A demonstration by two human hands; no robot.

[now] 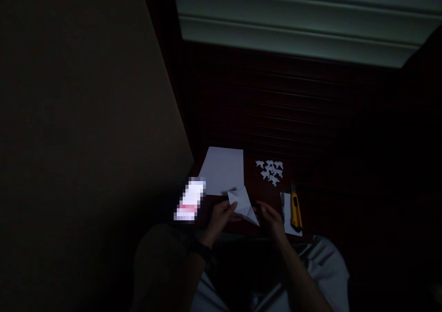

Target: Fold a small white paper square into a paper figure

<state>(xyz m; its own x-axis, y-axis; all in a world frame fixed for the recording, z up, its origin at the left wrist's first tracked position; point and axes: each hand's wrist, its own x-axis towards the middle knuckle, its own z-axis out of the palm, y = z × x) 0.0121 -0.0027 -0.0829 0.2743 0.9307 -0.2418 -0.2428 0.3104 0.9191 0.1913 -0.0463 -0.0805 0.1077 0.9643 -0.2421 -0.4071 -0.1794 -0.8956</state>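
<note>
A white sheet of paper with fold creases (241, 202) is pinched at its left side by my left hand (221, 215), thumb on top and fingers underneath. My right hand (271, 217) is just right of the paper, apart from its lower right corner. Its fingers are partly stretched and loosely apart, and I see nothing in them. Beyond the folded paper lies a flat stack or sheet of white paper (223, 171). Several small folded paper figures (271, 171) are grouped at the back right.
A yellow utility knife (295, 213) rests on a white paper strip (287, 210) at the right edge of the small dark table. A lit phone, its screen blurred out (190, 200), is at the left. A wall (103, 95) rises close on the left.
</note>
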